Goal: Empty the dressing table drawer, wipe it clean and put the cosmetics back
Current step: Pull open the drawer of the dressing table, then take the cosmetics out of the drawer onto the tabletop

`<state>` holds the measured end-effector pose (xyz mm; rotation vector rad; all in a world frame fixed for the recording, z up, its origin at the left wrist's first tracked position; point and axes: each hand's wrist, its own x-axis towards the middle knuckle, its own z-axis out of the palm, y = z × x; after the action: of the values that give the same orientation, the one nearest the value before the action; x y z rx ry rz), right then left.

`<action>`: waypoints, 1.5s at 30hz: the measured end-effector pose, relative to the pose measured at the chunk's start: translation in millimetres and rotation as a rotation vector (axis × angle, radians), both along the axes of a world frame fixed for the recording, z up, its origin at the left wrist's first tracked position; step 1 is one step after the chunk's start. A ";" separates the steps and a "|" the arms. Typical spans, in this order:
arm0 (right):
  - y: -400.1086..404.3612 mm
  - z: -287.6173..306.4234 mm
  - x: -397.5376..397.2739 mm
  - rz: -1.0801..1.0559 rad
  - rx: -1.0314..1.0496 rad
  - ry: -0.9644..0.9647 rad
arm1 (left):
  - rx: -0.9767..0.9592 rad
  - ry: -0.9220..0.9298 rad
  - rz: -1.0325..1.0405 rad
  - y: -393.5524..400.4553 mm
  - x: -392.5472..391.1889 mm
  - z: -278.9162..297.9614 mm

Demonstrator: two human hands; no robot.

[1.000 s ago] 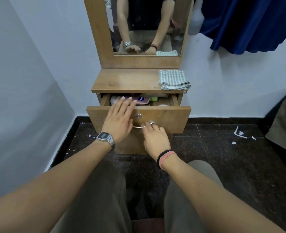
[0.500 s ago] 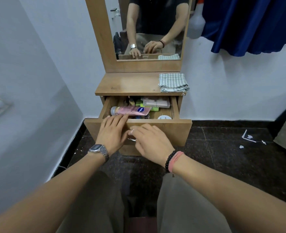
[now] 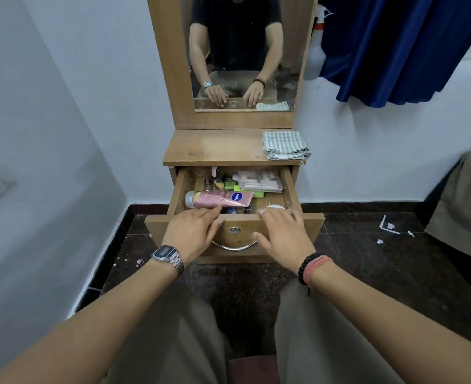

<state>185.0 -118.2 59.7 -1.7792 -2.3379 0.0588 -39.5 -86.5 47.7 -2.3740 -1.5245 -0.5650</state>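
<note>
The wooden dressing table's drawer (image 3: 316,227) stands pulled out, full of cosmetics. A pink lotion tube (image 3: 217,199) lies across its front, with a pale flat palette box (image 3: 259,180) behind it, green items (image 3: 249,189) between, small bottles (image 3: 215,181) at the back left and a white jar lid (image 3: 275,207) at the front right. My left hand (image 3: 191,234) rests on the drawer's front edge, fingers straight and reaching over towards the tube. Further right, my right hand (image 3: 284,235) lies flat on the same edge, beside the jar lid. A folded checked cloth (image 3: 285,145) sits on the tabletop.
A mirror (image 3: 242,51) rises above the tabletop (image 3: 215,149). Walls close in at the left and behind. A blue curtain (image 3: 395,45) and a white spray bottle (image 3: 314,54) hang at the upper right. A tan fabric mass (image 3: 467,206) sits at the right. Paper scraps (image 3: 389,227) litter the dark floor.
The drawer has come out from barely open to far open. My right hand let go of the metal handle and moved to the right along the front edge. My left hand stayed there.
</note>
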 end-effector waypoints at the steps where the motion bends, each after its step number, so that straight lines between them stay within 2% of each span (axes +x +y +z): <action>1: 0.4 -0.9 -0.9 -0.015 -0.004 0.011 | 0.011 -0.003 -0.017 0.2 -0.2 -0.2; 6: 3.6 -3.5 -9.0 -0.072 -0.075 0.089 | 0.007 -0.052 -0.118 2.6 -9.5 -6.0; 11: -3.9 -5.7 -16.7 -0.106 -0.061 0.024 | 0.080 -0.058 -0.091 -5.2 -6.0 -11.0; 26: -28.9 -5.4 -2.8 0.044 -0.088 -0.079 | 0.076 -0.060 -0.037 -36.7 2.1 -12.4; 32: -38.7 -0.9 7.4 0.123 -0.119 -0.024 | 0.063 -0.062 -0.058 -48.3 3.5 -11.1; 38: -41.2 3.7 11.0 0.153 -0.154 -0.005 | -0.014 -0.059 -0.044 -52.3 5.1 -9.0; 45: -34.5 25.8 24.3 0.229 -0.330 -0.035 | -0.156 -0.088 -0.041 -48.1 1.1 -3.2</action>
<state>209.3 -152.7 85.5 -1.6406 -2.6726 0.4772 -38.4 -134.6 44.5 -2.5330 -1.6156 -0.5865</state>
